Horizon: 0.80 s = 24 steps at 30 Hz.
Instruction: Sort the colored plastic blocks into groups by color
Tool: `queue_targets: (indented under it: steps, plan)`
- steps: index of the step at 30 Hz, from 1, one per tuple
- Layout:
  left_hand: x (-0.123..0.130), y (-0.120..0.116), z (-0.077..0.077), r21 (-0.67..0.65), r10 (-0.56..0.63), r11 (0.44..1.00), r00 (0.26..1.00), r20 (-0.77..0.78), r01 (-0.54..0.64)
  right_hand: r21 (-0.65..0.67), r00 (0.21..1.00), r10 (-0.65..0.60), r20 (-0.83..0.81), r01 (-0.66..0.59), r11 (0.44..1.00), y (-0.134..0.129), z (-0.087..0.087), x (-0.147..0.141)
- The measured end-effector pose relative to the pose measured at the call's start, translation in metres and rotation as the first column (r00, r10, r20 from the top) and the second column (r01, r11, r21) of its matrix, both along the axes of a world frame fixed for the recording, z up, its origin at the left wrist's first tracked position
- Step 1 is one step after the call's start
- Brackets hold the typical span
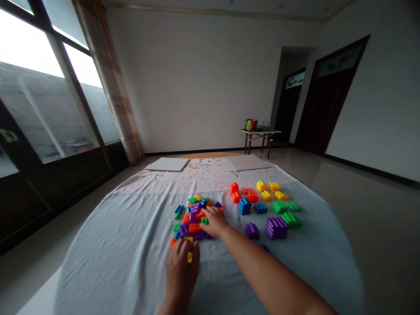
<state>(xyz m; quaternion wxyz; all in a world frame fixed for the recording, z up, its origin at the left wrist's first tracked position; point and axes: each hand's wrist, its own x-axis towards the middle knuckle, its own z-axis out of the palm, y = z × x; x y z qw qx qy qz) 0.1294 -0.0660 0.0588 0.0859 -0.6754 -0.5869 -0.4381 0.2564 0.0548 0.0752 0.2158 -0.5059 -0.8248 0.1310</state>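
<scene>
The left hand (181, 273) is clenched around a yellow interlocking block (189, 257) at the near edge of a jumbled pile of colored plastic blocks (193, 217) on a pale cloth (127, 249), while the right hand (214, 221) lies on the pile, its grip impossible to tell.

The left hand (180, 271) sits low in the frame, just left of centre, back upward, its fingers curled down and closed, with the left wrist (169, 304) cut off by the bottom edge. The bare right forearm (265, 275) runs diagonally from the lower right corner towards the centre. The right hand (213, 221) lies well above the left, angled towards the upper left, its fingers (206, 213) bunched and slightly bent.
</scene>
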Motion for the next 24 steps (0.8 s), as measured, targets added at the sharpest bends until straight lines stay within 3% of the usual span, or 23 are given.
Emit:
queue_targets:
  steps: [6,9,13,15,20,24]
  plan:
    - [-0.017,0.011,-0.008,-0.025,0.098,0.995,0.978,0.184,-0.095,-0.054,0.992,0.11,0.056,-0.107,0.993,-0.012,0.007,0.014]
    - [-0.023,0.016,-0.014,-0.088,0.144,0.988,0.964,0.225,-0.127,-0.068,0.972,0.236,0.018,-0.234,0.97,-0.033,0.015,0.034]
    - [-0.028,0.018,-0.017,-0.186,0.121,0.98,0.943,0.311,-0.064,-0.093,0.935,0.353,0.011,-0.351,0.932,-0.068,0.02,0.057]
    - [-0.03,0.019,-0.017,-0.221,0.097,0.975,0.938,0.334,-0.022,-0.047,0.942,0.332,-0.055,-0.335,0.941,-0.081,0.019,0.064]
    - [-0.022,0.019,-0.013,-0.257,0.072,0.965,0.9,0.429,0.045,0.108,0.953,0.17,-0.252,-0.146,0.983,-0.088,0.009,0.061]
    - [-0.007,0.017,0.0,-0.316,-0.042,0.921,0.863,0.503,0.229,0.14,0.961,0.132,-0.244,-0.1,0.985,-0.083,-0.002,0.052]
